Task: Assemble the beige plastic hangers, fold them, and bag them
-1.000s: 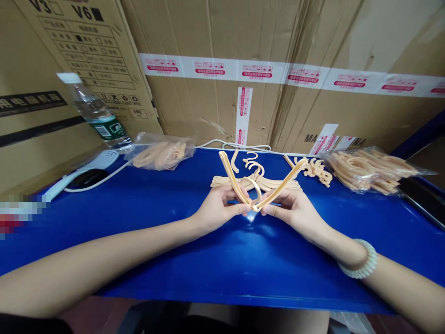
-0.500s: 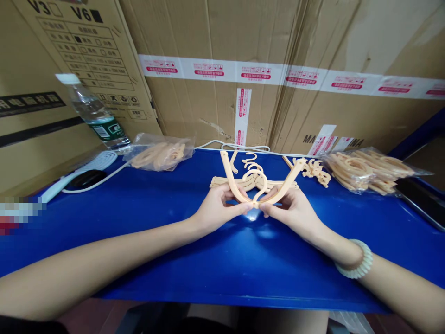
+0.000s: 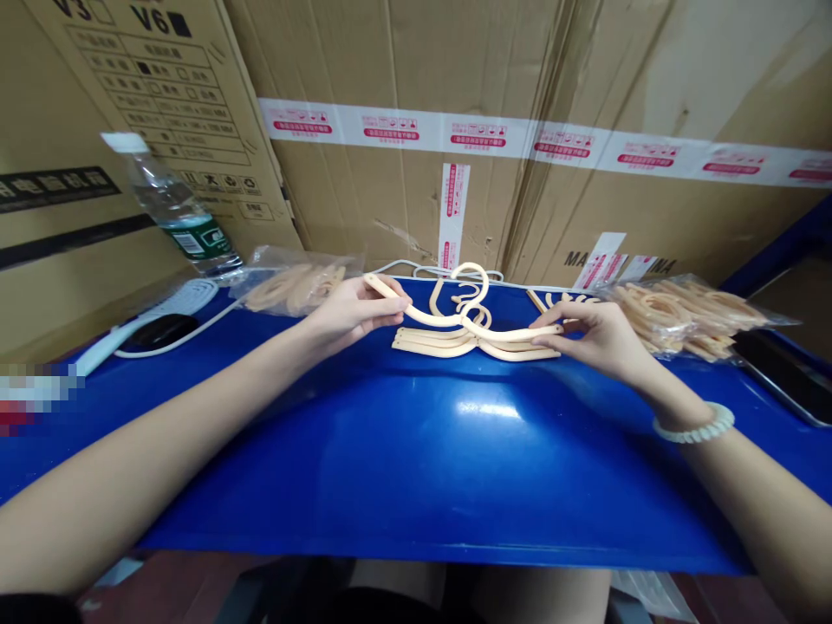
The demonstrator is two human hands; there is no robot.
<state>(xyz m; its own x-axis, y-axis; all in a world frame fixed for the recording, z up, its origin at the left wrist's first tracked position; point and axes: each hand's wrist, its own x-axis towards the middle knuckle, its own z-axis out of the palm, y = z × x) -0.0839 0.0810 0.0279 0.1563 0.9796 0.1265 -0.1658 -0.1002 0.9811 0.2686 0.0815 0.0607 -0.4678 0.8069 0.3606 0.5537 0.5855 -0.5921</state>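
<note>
Between my two hands is a cream plastic clothes hanger (image 3: 444,321), its two arms spread wide and its hook upright. My left hand (image 3: 357,314) pinches the end of the left arm, which tilts upward. Thumb and fingers of my right hand (image 3: 588,336) close on the end of the right arm, which lies nearly level. Directly below and behind the held hanger, several similar hangers (image 3: 432,348) lie stacked on the blue table, partly covered by it. Some loose hooks (image 3: 465,295) and a curved arm piece show behind the stack.
Clear bags of cream hanger parts lie at the left (image 3: 286,282) and right (image 3: 682,312). A water bottle (image 3: 188,230), a white brush-like object (image 3: 175,303) and a black mouse-like item (image 3: 162,333) sit at left. A phone (image 3: 789,377) lies right. Cardboard boxes (image 3: 403,61) wall the back.
My hands moved from the hanger's middle out to its two ends. The arms swung down from a raised V to a wide spread, and the hanger moved back over the stack.
</note>
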